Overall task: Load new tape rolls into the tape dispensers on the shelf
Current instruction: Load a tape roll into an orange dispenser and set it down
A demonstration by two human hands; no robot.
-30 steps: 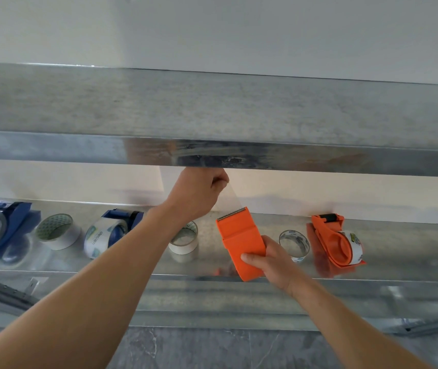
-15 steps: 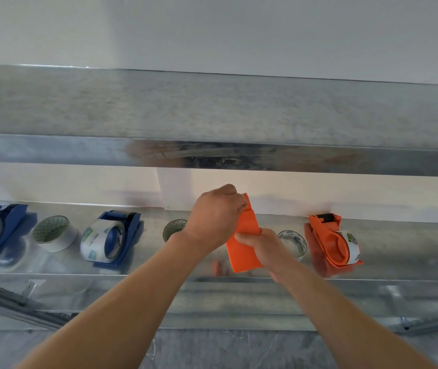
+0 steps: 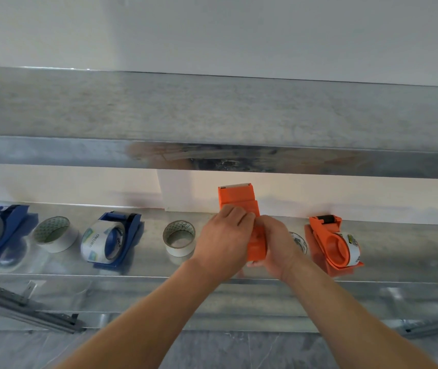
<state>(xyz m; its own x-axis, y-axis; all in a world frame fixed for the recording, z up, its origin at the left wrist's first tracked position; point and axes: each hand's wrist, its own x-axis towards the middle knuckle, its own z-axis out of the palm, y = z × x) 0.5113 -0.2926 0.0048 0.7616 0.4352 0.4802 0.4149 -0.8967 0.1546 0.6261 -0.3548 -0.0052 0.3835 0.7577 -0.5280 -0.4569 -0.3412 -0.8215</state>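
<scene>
Gripping dispenser (image 3: 239, 199) upright over shelf (image 3: 143, 270): left hand (image 3: 223, 243) curling round body, right hand (image 3: 279, 243) round lower end.

White wall (image 3: 239, 30); grey marbled floor (image 3: 252, 351)

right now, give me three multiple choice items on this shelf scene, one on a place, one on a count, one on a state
1. Where is the orange plastic tape dispenser loaded with a roll?
A) on the upper shelf
B) on the lower steel shelf, right of both hands
C) on the floor

2. How many blue plastic tape dispensers are in view?
A) one
B) two
C) four

3. How is the orange plastic dispenser at the middle held?
A) untouched
B) by one hand only
C) by both hands

Answers:
1 B: it lies on the lower shelf, past the right hand.
2 B: one is at the far left, one further in.
3 C: the left hand and the right hand both grip it.
</scene>
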